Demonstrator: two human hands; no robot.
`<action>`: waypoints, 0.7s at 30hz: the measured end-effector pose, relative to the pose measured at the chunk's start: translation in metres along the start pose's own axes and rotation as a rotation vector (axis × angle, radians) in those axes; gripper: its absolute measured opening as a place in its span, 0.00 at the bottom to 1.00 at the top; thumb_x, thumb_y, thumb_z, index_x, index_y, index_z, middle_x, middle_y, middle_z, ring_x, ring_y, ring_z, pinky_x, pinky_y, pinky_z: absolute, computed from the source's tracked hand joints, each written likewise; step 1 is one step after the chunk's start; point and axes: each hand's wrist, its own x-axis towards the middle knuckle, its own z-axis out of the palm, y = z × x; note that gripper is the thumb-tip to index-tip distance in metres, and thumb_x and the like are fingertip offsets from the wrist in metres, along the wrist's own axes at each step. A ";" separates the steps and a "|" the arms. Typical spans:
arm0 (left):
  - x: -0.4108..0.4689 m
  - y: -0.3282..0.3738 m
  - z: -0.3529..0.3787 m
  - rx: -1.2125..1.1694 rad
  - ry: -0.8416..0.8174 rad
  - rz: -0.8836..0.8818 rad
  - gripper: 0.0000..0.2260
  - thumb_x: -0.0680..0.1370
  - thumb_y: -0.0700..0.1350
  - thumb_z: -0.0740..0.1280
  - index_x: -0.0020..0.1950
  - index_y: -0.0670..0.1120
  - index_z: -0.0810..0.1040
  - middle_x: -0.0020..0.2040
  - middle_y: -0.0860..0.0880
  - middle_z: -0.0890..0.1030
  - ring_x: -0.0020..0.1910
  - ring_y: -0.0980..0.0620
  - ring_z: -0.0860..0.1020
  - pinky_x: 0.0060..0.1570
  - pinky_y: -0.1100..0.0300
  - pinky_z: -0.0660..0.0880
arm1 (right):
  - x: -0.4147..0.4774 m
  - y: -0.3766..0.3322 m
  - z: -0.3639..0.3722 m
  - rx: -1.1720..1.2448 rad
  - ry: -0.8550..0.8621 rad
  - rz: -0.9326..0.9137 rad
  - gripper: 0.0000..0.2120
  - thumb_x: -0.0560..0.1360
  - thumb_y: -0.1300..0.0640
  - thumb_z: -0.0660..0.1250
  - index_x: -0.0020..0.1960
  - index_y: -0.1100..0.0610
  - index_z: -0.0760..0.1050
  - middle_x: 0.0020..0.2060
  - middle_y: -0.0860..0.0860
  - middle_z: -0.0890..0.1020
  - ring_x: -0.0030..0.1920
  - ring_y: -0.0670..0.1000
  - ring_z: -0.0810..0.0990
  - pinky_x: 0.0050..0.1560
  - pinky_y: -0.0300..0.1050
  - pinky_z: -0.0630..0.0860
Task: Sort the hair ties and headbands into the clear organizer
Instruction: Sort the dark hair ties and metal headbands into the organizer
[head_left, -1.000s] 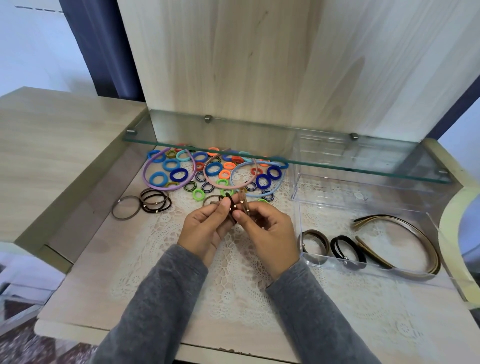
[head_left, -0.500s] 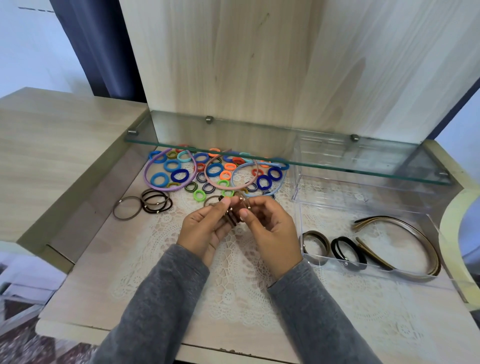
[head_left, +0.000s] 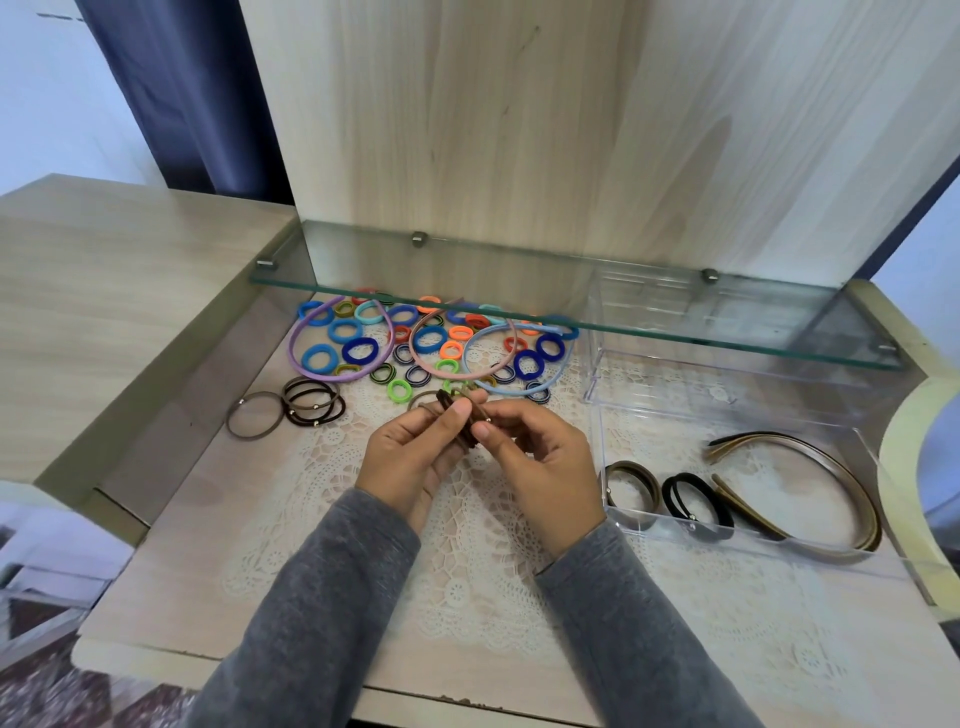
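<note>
Both hands raised above the counter (head_left: 156, 571), fingertips meeting. Left hand (head_left: 410, 462) and right hand (head_left: 540, 467) jointly pinch brown hair ties (head_left: 460, 415), left of the clear organizer (head_left: 753, 535).

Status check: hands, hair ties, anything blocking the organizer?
Both hands pinching brown hair ties. Clear organizer part-filled. Nothing blocking.

Rear coloured hair ties (head_left: 470, 312) blurred behind glass shelf (head_left: 727, 340) edge, sleeves (head_left: 322, 613) cut off below, organizer's (head_left: 883, 566) right wall unclear.
</note>
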 end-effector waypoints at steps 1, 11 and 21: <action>0.000 0.000 0.000 -0.006 0.005 0.001 0.09 0.71 0.38 0.68 0.48 0.37 0.82 0.50 0.38 0.83 0.50 0.44 0.82 0.50 0.57 0.80 | 0.000 -0.001 0.000 0.040 0.008 0.016 0.08 0.71 0.64 0.72 0.48 0.55 0.82 0.45 0.51 0.84 0.46 0.53 0.82 0.49 0.54 0.79; -0.002 0.002 -0.001 0.000 -0.027 0.002 0.10 0.71 0.40 0.68 0.48 0.36 0.81 0.48 0.40 0.84 0.45 0.48 0.83 0.43 0.62 0.80 | 0.002 -0.007 -0.003 0.144 0.241 0.105 0.11 0.74 0.64 0.68 0.52 0.50 0.74 0.35 0.52 0.81 0.34 0.46 0.78 0.39 0.38 0.76; -0.003 0.006 -0.001 -0.047 -0.027 -0.017 0.12 0.69 0.39 0.68 0.50 0.35 0.79 0.46 0.42 0.84 0.41 0.51 0.83 0.42 0.64 0.80 | -0.002 -0.008 0.000 -0.017 0.014 0.172 0.06 0.77 0.58 0.66 0.43 0.55 0.80 0.37 0.54 0.82 0.35 0.48 0.74 0.37 0.43 0.74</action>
